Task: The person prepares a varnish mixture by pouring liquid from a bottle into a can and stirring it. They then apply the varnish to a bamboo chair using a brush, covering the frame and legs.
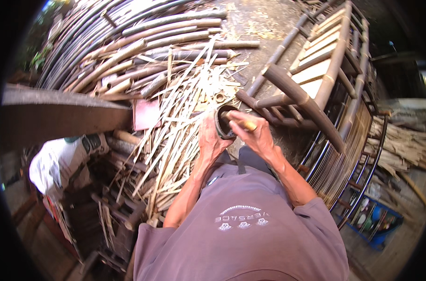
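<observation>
Near the middle of the head view, my left hand (210, 136) is wrapped round the left side of a dark round can (225, 127) with its mouth turned up toward me. My right hand (256, 136) is closed on a short tool with a yellowish handle (248, 125). The tool's far end reaches into the mouth of the can, where my fingers and the dark inside hide its shape. What the can contains is hard to make out.
Split bamboo strips (175, 136) lie heaped to the left, with bamboo poles (175, 33) stacked beyond. A pink block (146, 114) sits beside a thick beam (63, 114). On the right stands a bamboo chair frame (306, 98); farther right is a blue crate (379, 225). White cloth (58, 164) lies at left.
</observation>
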A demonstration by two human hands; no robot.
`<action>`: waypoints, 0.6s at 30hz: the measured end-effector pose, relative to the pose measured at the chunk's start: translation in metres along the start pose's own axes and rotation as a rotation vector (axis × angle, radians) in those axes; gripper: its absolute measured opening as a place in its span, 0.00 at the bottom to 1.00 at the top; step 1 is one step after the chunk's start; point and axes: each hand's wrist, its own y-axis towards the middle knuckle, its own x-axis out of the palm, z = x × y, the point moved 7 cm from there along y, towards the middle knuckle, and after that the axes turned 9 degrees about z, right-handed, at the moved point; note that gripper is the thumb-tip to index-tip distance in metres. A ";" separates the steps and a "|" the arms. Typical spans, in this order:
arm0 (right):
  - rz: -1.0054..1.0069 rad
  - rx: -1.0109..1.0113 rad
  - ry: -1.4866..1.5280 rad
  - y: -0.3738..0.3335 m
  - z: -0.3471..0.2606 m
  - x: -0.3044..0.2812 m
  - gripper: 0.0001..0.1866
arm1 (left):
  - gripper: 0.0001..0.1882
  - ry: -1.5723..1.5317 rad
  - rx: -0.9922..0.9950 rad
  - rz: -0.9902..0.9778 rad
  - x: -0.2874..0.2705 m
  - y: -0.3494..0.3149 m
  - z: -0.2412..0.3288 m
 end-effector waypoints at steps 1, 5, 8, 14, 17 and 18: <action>0.011 -0.079 -0.066 -0.003 -0.009 -0.003 0.13 | 0.46 -0.053 -0.050 -0.006 0.001 0.002 -0.001; 0.057 -0.197 -0.087 -0.017 -0.020 -0.007 0.14 | 0.41 -0.121 0.064 0.018 0.005 0.008 0.000; 0.191 -0.251 -0.156 -0.025 -0.021 -0.018 0.17 | 0.35 -0.089 0.122 0.016 0.009 0.009 0.010; 0.336 -0.236 -0.174 -0.041 -0.015 -0.031 0.19 | 0.37 -0.115 0.120 -0.150 0.025 0.011 0.013; 0.348 -0.148 -0.127 -0.056 -0.014 -0.026 0.17 | 0.37 -0.170 0.178 -0.195 0.023 0.004 0.011; 0.396 -0.165 -0.195 -0.057 -0.018 -0.033 0.16 | 0.37 -0.146 0.180 -0.199 0.025 0.008 0.016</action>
